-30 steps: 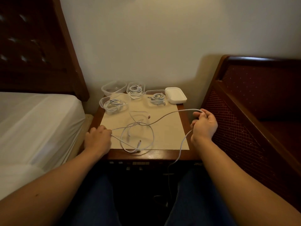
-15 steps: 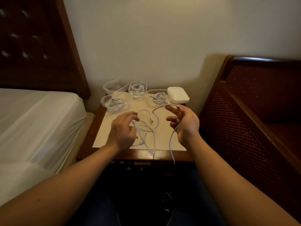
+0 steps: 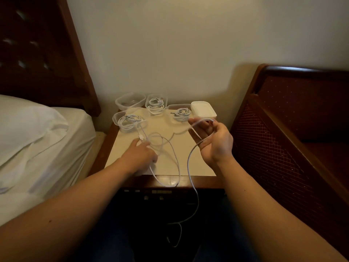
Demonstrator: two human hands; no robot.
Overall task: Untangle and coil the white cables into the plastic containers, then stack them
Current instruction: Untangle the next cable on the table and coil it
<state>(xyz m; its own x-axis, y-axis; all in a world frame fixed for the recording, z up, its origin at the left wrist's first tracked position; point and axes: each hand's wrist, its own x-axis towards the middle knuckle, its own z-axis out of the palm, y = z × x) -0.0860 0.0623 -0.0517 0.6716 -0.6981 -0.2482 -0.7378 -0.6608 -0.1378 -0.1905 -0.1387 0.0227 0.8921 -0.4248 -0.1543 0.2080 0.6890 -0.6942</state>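
Holding a cable (image 3: 190, 163), right hand (image 3: 213, 140) curls; left hand (image 3: 140, 155) presses tangle (image 3: 156, 140) flat on counter (image 3: 196, 167), boxes (image 3: 130, 121) behind.

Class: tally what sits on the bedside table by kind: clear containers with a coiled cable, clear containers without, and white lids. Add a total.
Containers with a coiled cable: 3
Empty container: 1
White lids: 1
Total: 5

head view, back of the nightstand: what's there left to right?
empty clear container → container with a coiled cable → second cable-filled container → white lid stack. The front-left container holding a cable sits nearer, outside this row.
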